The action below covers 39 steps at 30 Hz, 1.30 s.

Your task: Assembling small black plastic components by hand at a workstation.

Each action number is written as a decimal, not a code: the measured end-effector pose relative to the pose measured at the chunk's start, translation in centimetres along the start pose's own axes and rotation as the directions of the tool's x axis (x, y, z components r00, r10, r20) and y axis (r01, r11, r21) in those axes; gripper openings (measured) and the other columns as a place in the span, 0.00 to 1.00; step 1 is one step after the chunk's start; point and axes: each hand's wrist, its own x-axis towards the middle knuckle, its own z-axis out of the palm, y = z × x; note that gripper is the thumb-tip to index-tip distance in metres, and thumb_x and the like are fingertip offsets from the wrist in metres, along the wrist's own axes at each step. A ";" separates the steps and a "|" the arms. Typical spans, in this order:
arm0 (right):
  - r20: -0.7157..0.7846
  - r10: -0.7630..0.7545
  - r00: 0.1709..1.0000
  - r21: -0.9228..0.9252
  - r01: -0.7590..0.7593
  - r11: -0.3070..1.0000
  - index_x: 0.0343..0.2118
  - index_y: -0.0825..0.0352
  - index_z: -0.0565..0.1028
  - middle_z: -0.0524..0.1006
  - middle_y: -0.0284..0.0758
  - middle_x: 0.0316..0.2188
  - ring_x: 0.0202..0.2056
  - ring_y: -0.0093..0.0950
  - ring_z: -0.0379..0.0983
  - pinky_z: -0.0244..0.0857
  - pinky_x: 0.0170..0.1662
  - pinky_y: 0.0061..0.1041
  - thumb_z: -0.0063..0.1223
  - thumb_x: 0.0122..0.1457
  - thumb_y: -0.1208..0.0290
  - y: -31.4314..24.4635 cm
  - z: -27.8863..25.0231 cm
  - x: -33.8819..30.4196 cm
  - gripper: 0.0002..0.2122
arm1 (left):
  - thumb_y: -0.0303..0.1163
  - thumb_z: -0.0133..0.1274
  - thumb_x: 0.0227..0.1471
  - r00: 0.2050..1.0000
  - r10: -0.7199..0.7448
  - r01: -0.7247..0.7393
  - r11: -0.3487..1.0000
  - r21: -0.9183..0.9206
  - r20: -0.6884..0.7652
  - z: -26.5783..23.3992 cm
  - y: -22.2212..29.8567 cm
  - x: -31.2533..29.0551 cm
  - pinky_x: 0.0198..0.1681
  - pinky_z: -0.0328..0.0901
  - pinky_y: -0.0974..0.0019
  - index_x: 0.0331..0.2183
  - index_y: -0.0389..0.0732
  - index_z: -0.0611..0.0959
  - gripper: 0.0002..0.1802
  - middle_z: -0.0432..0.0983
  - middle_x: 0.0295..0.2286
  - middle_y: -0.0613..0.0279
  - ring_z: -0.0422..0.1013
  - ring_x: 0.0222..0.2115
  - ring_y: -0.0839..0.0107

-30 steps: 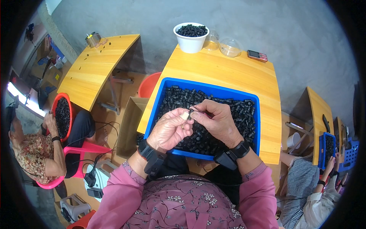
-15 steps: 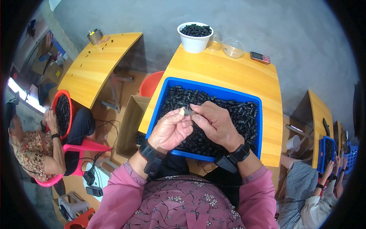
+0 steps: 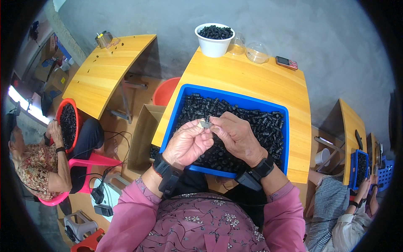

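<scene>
- My left hand (image 3: 187, 144) and my right hand (image 3: 236, 137) are close together, just above the blue bin (image 3: 235, 98).
- Both hands pinch one small part (image 3: 205, 123) between the fingertips. It looks grey and a bit shiny. I cannot tell its exact shape, it is too tiny.
- I think the part is very light and hard. It will not bend or squash.
- It is so little that it could slip out, so I hold it at its sides with my thumb and first finger.
- The bin is full of small black pieces (image 3: 268, 126). They look hard and light too, and they sit loose in a heap. I think they are easy to scoop but easy to spill.
- The bin sits on my yellow wooden table (image 3: 252, 80).
- At the far edge of the table stands a white bowl (image 3: 214, 44), round, heaped with more black pieces.
- Beside the bowl are two clear cups (image 3: 257, 53). They look thin.
- Near the far right corner lies a small phone (image 3: 286, 63), red and dark, flat on the table.
- I wear a black band on each wrist.
- A brown cardboard box (image 3: 145, 136) stands open on the floor to my left, and an orange bucket (image 3: 165, 90) is just behind it.
- I see no label or sign that I can make out on the box, the bin or the bowl.
- To my left a person holds a red basket (image 3: 67, 124) of black pieces.
- To my right another person sits by a second blue bin (image 3: 360, 168).
</scene>
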 end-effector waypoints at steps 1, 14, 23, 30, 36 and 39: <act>0.001 -0.004 1.000 0.012 0.004 1.000 0.43 0.72 0.77 0.72 0.39 0.26 0.27 0.34 0.71 0.66 0.31 0.27 0.55 0.60 0.78 0.1 0.0 0.0 0.09 | 0.27 0.50 0.61 1.000 0.000 0.000 1.000 0.000 0.000 0.0 0.0 0.0 0.34 0.67 0.68 0.40 0.34 0.78 0.08 0.76 0.31 0.60 0.69 0.28 0.74; 0.000 -0.028 1.000 0.013 0.028 1.000 0.44 0.71 0.77 0.73 0.38 0.27 0.27 0.32 0.71 0.67 0.32 0.26 0.54 0.60 0.77 -0.1 0.1 -0.3 0.10 | 0.23 0.52 0.57 1.000 0.012 -0.012 1.000 -0.013 0.007 0.3 -0.1 -0.2 0.33 0.64 0.70 0.41 0.33 0.77 0.08 0.75 0.31 0.60 0.67 0.28 0.75; 0.004 -0.067 0.998 -0.001 0.067 0.998 0.43 0.71 0.76 0.71 0.40 0.26 0.28 0.39 0.73 0.68 0.31 0.31 0.53 0.61 0.74 0.7 0.3 -0.4 0.09 | 0.27 0.50 0.61 1.000 0.001 -0.001 1.000 0.015 0.026 -0.1 -0.2 -0.1 0.35 0.67 0.68 0.40 0.34 0.78 0.08 0.76 0.31 0.60 0.69 0.29 0.74; -0.015 0.048 0.999 0.018 -0.048 0.999 0.41 0.71 0.77 0.72 0.41 0.26 0.28 0.38 0.73 0.68 0.31 0.31 0.53 0.61 0.75 0.2 -0.1 -0.2 0.08 | 0.26 0.52 0.59 1.000 0.003 -0.003 1.000 -0.017 0.006 0.4 -0.3 -0.3 0.33 0.65 0.69 0.39 0.33 0.77 0.07 0.76 0.30 0.60 0.67 0.29 0.73; 0.026 -0.030 0.999 0.038 0.029 0.999 0.44 0.71 0.76 0.72 0.40 0.27 0.28 0.37 0.72 0.68 0.32 0.29 0.53 0.60 0.77 0.0 0.1 -0.4 0.10 | 0.24 0.53 0.57 0.999 0.029 -0.029 1.000 -0.005 -0.013 0.0 -0.3 -0.2 0.33 0.65 0.69 0.39 0.34 0.77 0.07 0.76 0.30 0.60 0.67 0.28 0.74; 0.017 -0.037 0.999 0.029 0.037 0.999 0.44 0.71 0.76 0.72 0.39 0.27 0.27 0.35 0.72 0.67 0.31 0.28 0.54 0.59 0.78 0.1 0.2 -0.2 0.10 | 0.23 0.53 0.57 0.999 0.041 -0.041 0.999 0.012 -0.010 -0.1 -0.3 0.0 0.33 0.65 0.69 0.39 0.34 0.77 0.07 0.76 0.30 0.60 0.67 0.28 0.74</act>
